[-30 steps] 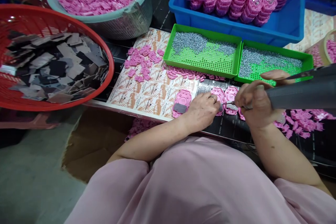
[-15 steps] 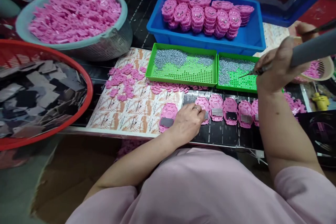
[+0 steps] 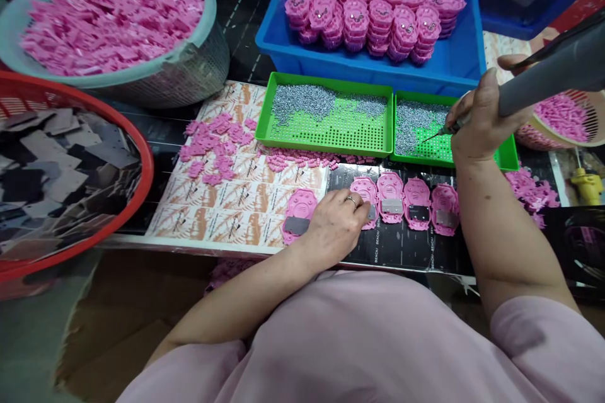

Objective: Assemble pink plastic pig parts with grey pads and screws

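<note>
A grey power screwdriver point(image 3: 543, 82) is gripped in my right hand point(image 3: 479, 116), its thin bit slanting down to the left. The bit's tip is over the small silver screws point(image 3: 416, 119) in the right green tray point(image 3: 508, 154); whether it touches one I cannot tell. My left hand point(image 3: 338, 223), a ring on one finger, rests palm down with curled fingers on a pink plastic casing point(image 3: 363, 186) with a grey plate. To its right, several like casings point(image 3: 391, 187) stand in a row, each with a plate. Another casing point(image 3: 301, 203) lies left of that hand.
A second green tray point(image 3: 326, 135) holds more screws. Behind it, a blue bin point(image 3: 460, 66) carries stacked pink casings. At left are a pale green basket point(image 3: 189, 69) of pink parts and a red basket point(image 3: 146, 170) of grey plates. Small pink pieces point(image 3: 217, 145) lie scattered on the bench.
My right hand has shifted slightly left with the screwdriver, its tip still over the right tray. My left hand stays on the same casing. The whole view has moved a little.
</note>
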`<state>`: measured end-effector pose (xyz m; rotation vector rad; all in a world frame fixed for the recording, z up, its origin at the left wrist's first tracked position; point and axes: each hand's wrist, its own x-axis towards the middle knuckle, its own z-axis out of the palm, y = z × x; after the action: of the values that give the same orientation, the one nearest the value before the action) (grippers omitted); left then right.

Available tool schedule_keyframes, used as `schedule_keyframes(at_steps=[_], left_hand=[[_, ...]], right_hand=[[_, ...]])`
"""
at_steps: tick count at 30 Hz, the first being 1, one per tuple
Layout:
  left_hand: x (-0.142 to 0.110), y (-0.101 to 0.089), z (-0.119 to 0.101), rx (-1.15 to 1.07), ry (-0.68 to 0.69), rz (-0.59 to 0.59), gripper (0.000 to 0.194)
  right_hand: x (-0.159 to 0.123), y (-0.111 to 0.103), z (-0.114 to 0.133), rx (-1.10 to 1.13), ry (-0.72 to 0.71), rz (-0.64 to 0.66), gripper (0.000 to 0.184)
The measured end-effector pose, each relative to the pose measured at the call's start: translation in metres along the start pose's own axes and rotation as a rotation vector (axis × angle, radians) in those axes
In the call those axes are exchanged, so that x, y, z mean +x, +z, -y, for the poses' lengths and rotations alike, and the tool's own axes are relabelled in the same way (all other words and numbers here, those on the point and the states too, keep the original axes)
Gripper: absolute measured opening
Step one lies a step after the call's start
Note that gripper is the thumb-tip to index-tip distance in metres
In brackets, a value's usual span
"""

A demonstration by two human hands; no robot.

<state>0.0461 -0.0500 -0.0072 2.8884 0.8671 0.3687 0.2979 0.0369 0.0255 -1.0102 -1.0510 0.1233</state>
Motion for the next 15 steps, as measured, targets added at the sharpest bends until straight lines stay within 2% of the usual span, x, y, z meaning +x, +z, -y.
schedule_keyframes(at_steps=[5, 10, 15], left_hand=[[-0.0004, 0.0009, 0.0001, -0.004, -0.003, -0.012, 0.013], [-0.0003, 0.0015, -0.0004, 0.01, -0.003, -0.015, 0.014], [0.0008, 0.0026, -0.0004, 0.009, -0.017, -0.004, 0.015]], right_hand=[[-0.0013, -0.0003, 0.001, 0.02, -0.013, -0.007, 0.04], [-0.0061, -0.0009, 0.006, -0.035, 0.056, 0.035, 0.037], [-0.0015, -0.001, 0.006, 0.086, 0.019, -0.039, 0.034]])
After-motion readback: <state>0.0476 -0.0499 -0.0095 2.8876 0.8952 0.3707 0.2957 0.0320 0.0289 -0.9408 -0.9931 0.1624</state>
